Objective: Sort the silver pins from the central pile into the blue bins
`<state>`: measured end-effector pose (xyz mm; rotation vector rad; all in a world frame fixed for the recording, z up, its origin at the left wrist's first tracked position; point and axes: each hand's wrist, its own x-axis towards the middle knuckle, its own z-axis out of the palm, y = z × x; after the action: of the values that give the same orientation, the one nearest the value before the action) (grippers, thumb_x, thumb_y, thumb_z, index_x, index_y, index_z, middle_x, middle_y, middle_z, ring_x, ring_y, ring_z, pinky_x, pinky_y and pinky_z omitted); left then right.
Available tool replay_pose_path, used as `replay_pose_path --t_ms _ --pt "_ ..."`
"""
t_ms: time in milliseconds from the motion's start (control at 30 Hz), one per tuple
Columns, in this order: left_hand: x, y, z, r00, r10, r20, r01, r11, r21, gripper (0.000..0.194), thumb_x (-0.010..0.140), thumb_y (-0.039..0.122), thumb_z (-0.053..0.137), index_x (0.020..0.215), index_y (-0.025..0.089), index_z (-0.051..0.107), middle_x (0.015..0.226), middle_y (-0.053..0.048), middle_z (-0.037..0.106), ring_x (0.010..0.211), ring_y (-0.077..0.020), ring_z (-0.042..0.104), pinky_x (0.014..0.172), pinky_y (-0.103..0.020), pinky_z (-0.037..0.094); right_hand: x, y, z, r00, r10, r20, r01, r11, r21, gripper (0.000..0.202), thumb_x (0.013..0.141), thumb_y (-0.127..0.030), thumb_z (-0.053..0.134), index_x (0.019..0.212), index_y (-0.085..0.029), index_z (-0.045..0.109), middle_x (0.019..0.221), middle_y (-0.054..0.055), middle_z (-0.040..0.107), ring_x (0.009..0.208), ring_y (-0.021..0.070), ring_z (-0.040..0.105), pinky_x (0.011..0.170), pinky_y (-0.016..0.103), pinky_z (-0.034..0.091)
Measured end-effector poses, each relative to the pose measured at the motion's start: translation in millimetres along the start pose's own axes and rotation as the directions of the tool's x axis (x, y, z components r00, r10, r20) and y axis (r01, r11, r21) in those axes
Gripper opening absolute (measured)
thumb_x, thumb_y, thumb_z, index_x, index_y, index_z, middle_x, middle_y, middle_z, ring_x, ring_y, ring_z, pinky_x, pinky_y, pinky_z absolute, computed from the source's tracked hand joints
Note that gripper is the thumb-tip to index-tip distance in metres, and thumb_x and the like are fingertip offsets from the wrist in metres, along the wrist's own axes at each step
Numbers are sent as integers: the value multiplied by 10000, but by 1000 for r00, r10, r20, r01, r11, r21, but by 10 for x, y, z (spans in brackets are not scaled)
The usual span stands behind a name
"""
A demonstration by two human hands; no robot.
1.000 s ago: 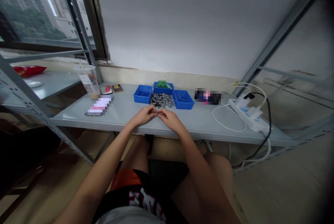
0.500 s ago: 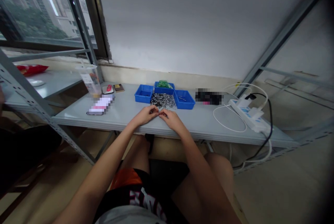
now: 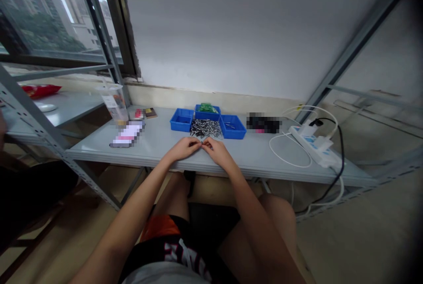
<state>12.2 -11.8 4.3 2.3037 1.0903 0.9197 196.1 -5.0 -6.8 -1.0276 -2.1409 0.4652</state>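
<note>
My left hand (image 3: pixel 186 147) and my right hand (image 3: pixel 215 148) meet at their fingertips over the table's front part. Both are closed in a pinch, and what sits between the fingertips is too small to make out. Just beyond them lies a pile of small metal pieces (image 3: pixel 206 128), silvery with some black ones. Three blue trays surround the pile: the left tray (image 3: pixel 181 127) holds a few dark pieces, the back tray (image 3: pixel 199 114) has green packets (image 3: pixel 208 107), and the right tray (image 3: pixel 234 133) contains a few thin metal pieces.
A phone (image 3: pixel 127 134), a plastic cup (image 3: pixel 115 105) and a small dark box (image 3: pixel 150 112) are on the left. To the right are a dark blurred item (image 3: pixel 263 124), a white cable loop and a power strip (image 3: pixel 313 149). Part of another person shows at far left.
My fingertips have shifted slightly and remain together. The view has moved a little; the trays and the pile look the same.
</note>
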Motion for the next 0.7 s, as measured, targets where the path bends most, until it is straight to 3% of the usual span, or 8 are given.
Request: replay_pose_path --t_ms 233,500,700 --pt "-2 6 -2 1000 -10 2 10 1000 1 292 856 341 472 902 145 684 850 -55 689 770 -173 593 725 -268 436 10 -22 -20 999 4 35 -4 1000 6 98 828 -202 581 911 -185 631 882 40 686 785 161 622 724 269 452" --pt "8 -71 8 995 -95 -45 95 995 5 260 810 344 533 866 135 677 777 -35 662 714 -158 562 665 -251 423 6 -7 -30 994 -80 70 77 996 51 231 838 -145 527 1026 -201 649 1001 49 684 886 167 620 822 298 453" --pt "9 -73 16 994 -96 -50 95 995 -18 250 810 326 522 866 134 671 793 -37 671 723 -160 571 685 -257 432 16 45 7 999 30 -23 -28 997 74 285 870 -210 498 1147 -197 565 961 57 683 860 160 631 811 301 467"
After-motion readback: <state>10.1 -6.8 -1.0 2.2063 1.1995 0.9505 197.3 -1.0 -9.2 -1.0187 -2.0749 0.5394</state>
